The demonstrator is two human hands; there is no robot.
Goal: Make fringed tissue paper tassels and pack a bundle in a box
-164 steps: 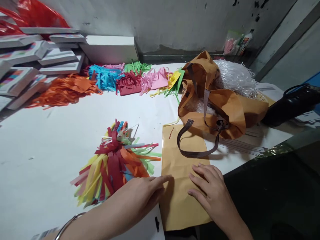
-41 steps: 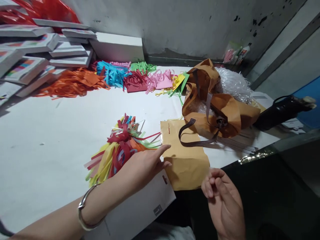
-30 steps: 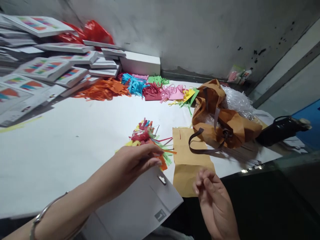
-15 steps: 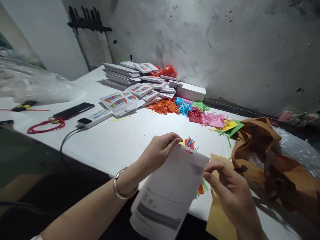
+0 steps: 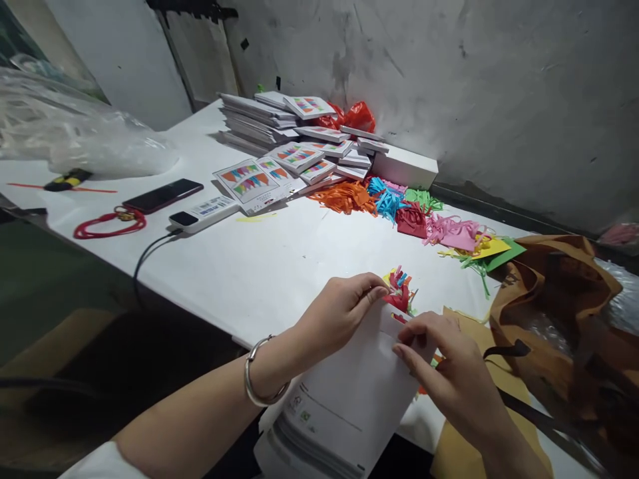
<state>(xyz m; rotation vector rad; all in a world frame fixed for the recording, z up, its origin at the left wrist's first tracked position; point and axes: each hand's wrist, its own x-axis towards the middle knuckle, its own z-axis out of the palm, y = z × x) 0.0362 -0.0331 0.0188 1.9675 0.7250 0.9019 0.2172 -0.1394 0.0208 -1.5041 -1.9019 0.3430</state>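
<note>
1. Worktop [image 5: 239, 266], white, runs back to a scuffed grey wall.
2. Clear plastic bag [image 5: 84, 136] far left, bulky; contents not legible.
3. Brown cloth bag [image 5: 554, 299] at right, slumped open, dark strap trailing across a tan envelope [image 5: 449, 442]; clear wrapping shows inside the bag.
4. Stack of flat white boxes [image 5: 294, 133] at the back, printed with coloured flag shapes; a red plastic bag [image 5: 357, 116] behind them.
5. White pouch [image 5: 349, 406] at the near edge, mouth up, overhanging the worktop. Left hand [image 5: 339, 313] pinches its upper left corner, thumb and forefinger closed on it. Right hand [image 5: 444, 366] has a closed grip on the upper right edge.
6. Bundle of coloured paper strips [image 5: 399, 296] sits at the pouch mouth, just behind the fingers, mostly hidden by pouch and hands.
7. Row of loose strip piles [image 5: 399, 206], orange to green, before the boxes.
8. Dark phone [image 5: 162, 195], white power strip [image 5: 200, 214], red cord [image 5: 107, 223], well apart to the left.
</note>
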